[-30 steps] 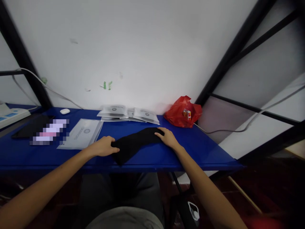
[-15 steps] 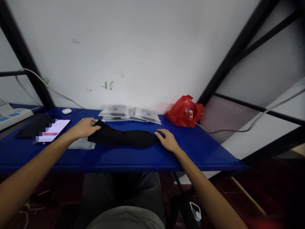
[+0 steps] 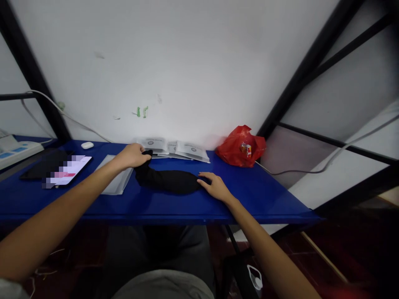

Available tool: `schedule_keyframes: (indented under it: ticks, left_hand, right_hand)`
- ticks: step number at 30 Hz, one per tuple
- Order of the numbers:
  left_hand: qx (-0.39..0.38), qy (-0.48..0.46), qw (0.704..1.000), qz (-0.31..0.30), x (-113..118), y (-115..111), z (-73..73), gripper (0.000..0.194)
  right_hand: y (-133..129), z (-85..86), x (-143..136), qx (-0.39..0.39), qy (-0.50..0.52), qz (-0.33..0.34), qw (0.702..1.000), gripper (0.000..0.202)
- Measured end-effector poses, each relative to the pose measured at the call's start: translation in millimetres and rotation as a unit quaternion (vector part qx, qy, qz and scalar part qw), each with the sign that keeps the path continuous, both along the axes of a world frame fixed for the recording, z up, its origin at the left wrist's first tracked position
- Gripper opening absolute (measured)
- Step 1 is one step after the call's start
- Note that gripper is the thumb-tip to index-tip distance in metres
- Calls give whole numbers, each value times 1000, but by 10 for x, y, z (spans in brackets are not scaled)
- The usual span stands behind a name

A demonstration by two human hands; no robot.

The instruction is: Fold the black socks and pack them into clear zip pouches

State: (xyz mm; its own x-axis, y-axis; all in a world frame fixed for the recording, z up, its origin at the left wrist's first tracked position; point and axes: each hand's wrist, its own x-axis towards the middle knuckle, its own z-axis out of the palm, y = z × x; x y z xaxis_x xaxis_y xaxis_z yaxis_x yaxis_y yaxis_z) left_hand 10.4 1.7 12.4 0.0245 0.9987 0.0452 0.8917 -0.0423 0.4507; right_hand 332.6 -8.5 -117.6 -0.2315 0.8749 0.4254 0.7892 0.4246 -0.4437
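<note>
A long piece of black cloth (image 3: 170,181) lies on the blue table (image 3: 187,207), its left end bent up and bunched. My left hand (image 3: 134,155) is closed on that left end, slightly lifted. At the cloth's rounded right end, my right hand (image 3: 215,185) rests with fingers apart, the tips at the cloth's edge. A flat translucent white packet (image 3: 115,182) lies under and beside my left wrist.
White packets (image 3: 191,150) lie along the wall, with a red plastic bag (image 3: 240,147) to their right. On the left are a lit phone (image 3: 73,170), a dark tablet-like slab (image 3: 34,168), a small white case (image 3: 87,145) and a power strip (image 3: 21,153).
My left hand has moved right, folding the cloth's left end up and inward and uncovering more of the flat packet. My right hand has shifted slightly left.
</note>
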Motion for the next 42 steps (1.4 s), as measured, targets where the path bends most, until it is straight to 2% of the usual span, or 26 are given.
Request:
schedule_keyframes:
  ticks: [3,5,8,11,14,17,20,23,26,29,32,37,40,42]
  left_hand:
    - [-12,-72,994,-81,191,-57,-58,49]
    - [-9,-90,984,-155,278,-113,-207,53]
    - [54,-11,967,-248,336,-192,-539,44]
    - [92,61,955,-275,338,-230,-820,39]
    - [122,51,955,-267,309,-227,-922,40]
    - [162,-5,957,-240,244,-215,-904,37]
    - [190,-40,965,-177,140,-209,-906,35]
    - [178,-37,977,-110,23,-214,-971,37]
    - [127,-11,990,-54,-62,-234,-1024,41]
    - [43,8,999,-4,-94,-270,-1000,45]
    - [-23,-23,999,-6,-72,-300,-945,50]
    - [-44,-165,985,9,72,-284,-957,41]
    - [-81,-303,949,31,215,-238,-995,39]
    - [-92,-358,928,44,311,-195,-1014,39]
  right_hand:
    - [3,-4,7,3,-2,6,1000,27]
    - [9,-11,17,4,-6,9,1000,26]
    - [15,-15,18,9,-10,7,1000,26]
    - [-27,23,-69,38,-6,-2,999,27]
    - [-145,115,-306,69,-9,19,997,32]
    - [-278,228,-637,76,-45,91,992,36]
    - [-326,313,-923,86,-70,159,981,38]
    - [-269,337,-1070,65,-94,186,976,39]
    - [-184,313,-1088,30,-111,182,977,40]
    - [-141,276,-1040,19,-105,176,979,40]
    - [-135,245,-982,7,-96,166,981,43]
    - [-135,203,-940,-4,-82,166,983,43]
    - [-128,187,-943,-3,-81,164,983,41]
    - [-120,177,-941,0,-81,163,983,41]
